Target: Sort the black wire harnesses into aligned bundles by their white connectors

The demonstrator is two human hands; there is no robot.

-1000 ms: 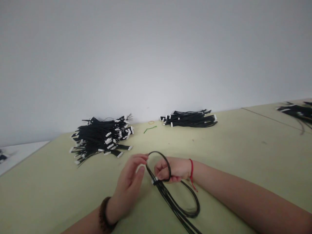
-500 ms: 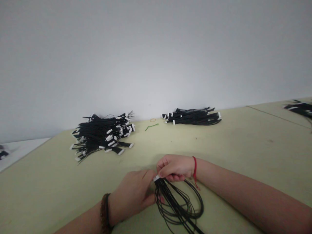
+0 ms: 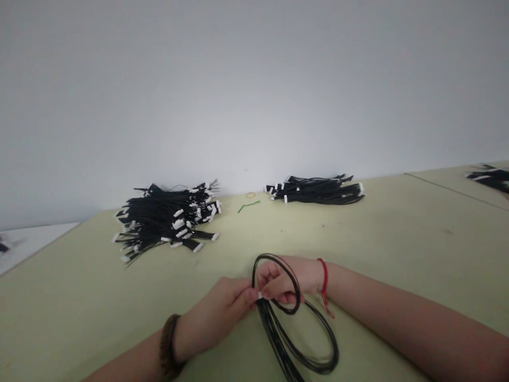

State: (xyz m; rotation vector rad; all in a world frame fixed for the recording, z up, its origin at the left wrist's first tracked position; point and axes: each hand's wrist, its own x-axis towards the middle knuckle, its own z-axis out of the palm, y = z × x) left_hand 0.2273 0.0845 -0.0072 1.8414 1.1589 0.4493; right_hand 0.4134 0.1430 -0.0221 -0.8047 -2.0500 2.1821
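Note:
Between my hands is a black wire harness with a small white connector. My left hand, with a dark bracelet at the wrist, pinches the connector's left side between thumb and finger. My right hand, with a red cord on its wrist, has curled fingers closed on the connector's other side. One loop of the wires stands up in front of my right hand. A second loop hangs lower right, and the rest trails down past the bottom edge of the view.
A large pile of black wire harnesses with white connectors lies at the back left. A smaller bundle of harnesses rests by the wall. Between them are a green strip and a yellowish ring. More harnesses lie far right.
One loop of the wires has risen over the front of my right hand. My left thumb and finger have closed on the connector.

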